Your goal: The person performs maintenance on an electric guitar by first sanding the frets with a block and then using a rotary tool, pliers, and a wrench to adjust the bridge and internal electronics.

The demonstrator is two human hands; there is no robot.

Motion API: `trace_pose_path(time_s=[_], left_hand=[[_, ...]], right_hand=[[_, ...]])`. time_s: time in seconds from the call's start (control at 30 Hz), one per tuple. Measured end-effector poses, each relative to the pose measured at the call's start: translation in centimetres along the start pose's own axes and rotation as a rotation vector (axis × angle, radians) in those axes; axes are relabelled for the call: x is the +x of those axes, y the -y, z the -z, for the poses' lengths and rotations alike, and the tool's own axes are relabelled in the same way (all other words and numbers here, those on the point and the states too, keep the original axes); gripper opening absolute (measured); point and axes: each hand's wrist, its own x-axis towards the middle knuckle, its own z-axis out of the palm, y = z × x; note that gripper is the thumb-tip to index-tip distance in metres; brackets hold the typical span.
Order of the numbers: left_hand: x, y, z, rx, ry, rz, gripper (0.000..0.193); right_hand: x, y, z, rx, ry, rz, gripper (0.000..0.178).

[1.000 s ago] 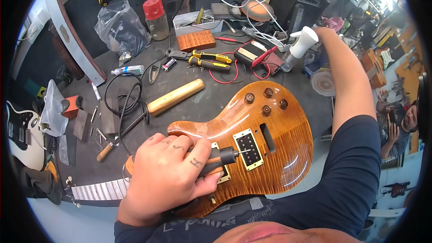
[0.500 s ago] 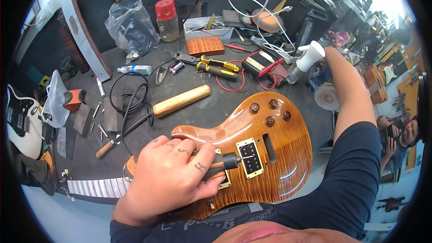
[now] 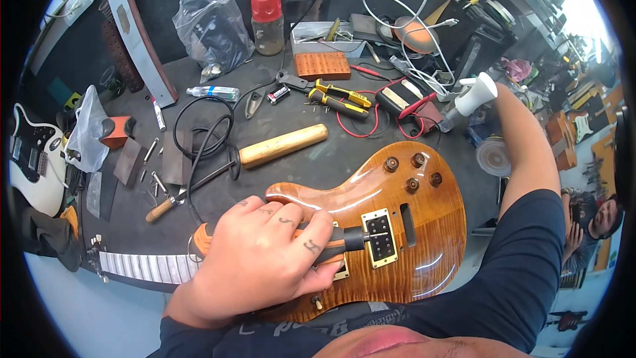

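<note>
A glossy amber flame-top electric guitar (image 3: 430,252) lies face up in front of me, its bare fingerboard (image 3: 142,266) pointing left. My left hand (image 3: 265,255) is wrapped round an orange-and-black corded tool (image 3: 344,239) with a thin metal tip. That tip is over the black pickup (image 3: 381,238) in its cream ring; I cannot tell whether it touches. The hand partly covers a second pickup. At the far right my right arm reaches out to a white-topped bottle-like thing (image 3: 474,96). My right hand is hidden behind it, so its fingers do not show.
Beyond the guitar lie a wooden-handled tool (image 3: 285,146), yellow-and-black pliers (image 3: 341,103), a multimeter (image 3: 401,96) with red leads, and a drilled wooden block (image 3: 322,65). A black cord (image 3: 199,139) loops at left. A red-capped jar (image 3: 267,23) stands behind. Another person (image 3: 589,219) is at right.
The whole view has shifted, so the bench things sit farther right in the picture. My left hand keeps its grip on the corded tool over the pickup. My right arm remains stretched out.
</note>
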Motion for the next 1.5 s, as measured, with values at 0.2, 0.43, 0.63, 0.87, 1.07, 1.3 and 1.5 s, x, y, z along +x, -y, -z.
trace_pose_path(time_s=[0.2,0.43,0.63,0.87,1.07,1.3,1.5], left_hand=[[0.3,-0.3,-0.6,0.012,-0.046,-0.021,0.054],[-0.3,-0.3,-0.8,0.008,-0.036,-0.004,0.052],[-0.6,0.5,-1.2,-0.027,-0.123,-0.060,0.050],[-1.0,0.5,-1.3,0.024,-0.015,-0.028,0.039],[-1.2,0.6,-1.0,-0.058,0.048,-0.063,0.035],[-1.7,0.7,-1.0,-0.101,0.115,-0.077,0.034],[-2.4,1.2,-1.5,-0.105,0.202,-0.044,0.033]], right_hand=[[0.8,-3.7,0.7,-0.135,-0.100,-0.033,0.039],[-3.9,-8.2,3.4,0.377,-0.600,-0.170,0.030],[-13.8,-8.6,7.0,0.430,-1.047,-0.166,0.021],[-28.8,17.3,4.9,0.767,-1.351,0.523,0.025],[-23.1,33.9,-0.8,0.928,-0.759,0.816,0.027],[-16.6,43.1,-3.9,0.900,-0.625,0.698,0.028],[-15.5,45.8,-4.3,0.624,-0.657,0.778,0.032]])
